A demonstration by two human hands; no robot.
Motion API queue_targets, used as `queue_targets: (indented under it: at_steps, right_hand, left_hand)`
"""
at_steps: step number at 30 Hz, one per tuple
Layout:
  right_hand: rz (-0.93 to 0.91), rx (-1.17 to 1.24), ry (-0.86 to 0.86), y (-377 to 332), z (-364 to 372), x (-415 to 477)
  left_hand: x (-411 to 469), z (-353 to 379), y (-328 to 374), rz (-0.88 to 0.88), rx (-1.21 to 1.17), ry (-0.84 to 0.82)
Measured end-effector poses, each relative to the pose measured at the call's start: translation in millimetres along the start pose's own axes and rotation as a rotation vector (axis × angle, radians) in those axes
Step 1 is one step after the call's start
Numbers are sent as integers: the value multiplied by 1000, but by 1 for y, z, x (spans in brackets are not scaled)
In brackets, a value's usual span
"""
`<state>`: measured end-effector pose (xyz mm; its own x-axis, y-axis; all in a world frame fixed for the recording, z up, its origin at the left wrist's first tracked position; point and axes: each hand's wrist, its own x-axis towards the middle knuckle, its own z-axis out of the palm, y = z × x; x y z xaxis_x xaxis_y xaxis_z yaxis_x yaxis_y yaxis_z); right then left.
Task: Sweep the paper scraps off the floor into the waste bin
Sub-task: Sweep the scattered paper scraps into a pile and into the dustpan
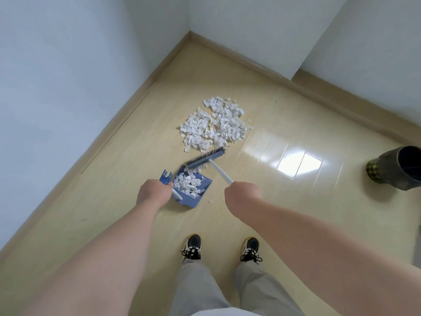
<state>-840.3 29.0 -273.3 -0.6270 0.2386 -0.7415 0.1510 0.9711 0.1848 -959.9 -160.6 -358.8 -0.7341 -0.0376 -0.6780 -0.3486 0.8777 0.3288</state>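
A heap of white paper scraps lies on the tan floor ahead of me. A blue dustpan sits on the floor just nearer, with some scraps in it. My left hand grips the dustpan's handle. My right hand grips the white handle of a broom. The broom's blue-grey head rests at the dustpan's mouth, at the near edge of the heap. A dark waste bin stands at the right edge of view.
White walls meet in a corner beyond the heap, with a tan skirting board along them. A wall block juts out at the upper right. My two shoes stand behind the dustpan. Glossy floor stretches between the heap and the bin.
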Motion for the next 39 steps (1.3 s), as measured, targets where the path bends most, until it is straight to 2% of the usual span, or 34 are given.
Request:
queue_targets:
  at_steps: [8,13,17,22,27,32,36,39]
  right_hand:
    - [174,306,-72,13,-6,-45]
    - [357,677,-107,40,12,-71]
    - [407,917,-91,60,28,-99]
    - [570,1224,-100,69,35,-125]
    - [722,1509,16,83,46,-138]
    - [838,1795,203,96,51,-152]
    - [875,2145,330,115,67,-177]
    - [832,2359,458,125,85,-203]
  left_hand:
    - [-18,-6,-9,-4,-63,-9]
    - [-26,-11,-18,26,-95,1]
    - [-32,-16,-24,55,-57,14]
    - [-48,-22,-16,158,-57,31]
    - [-68,-31,17,271,-36,69]
    - [-88,-41,69,399,-55,101]
    - [-104,-50,112,499,-67,137]
    - [-122,-55,144,576,-90,158]
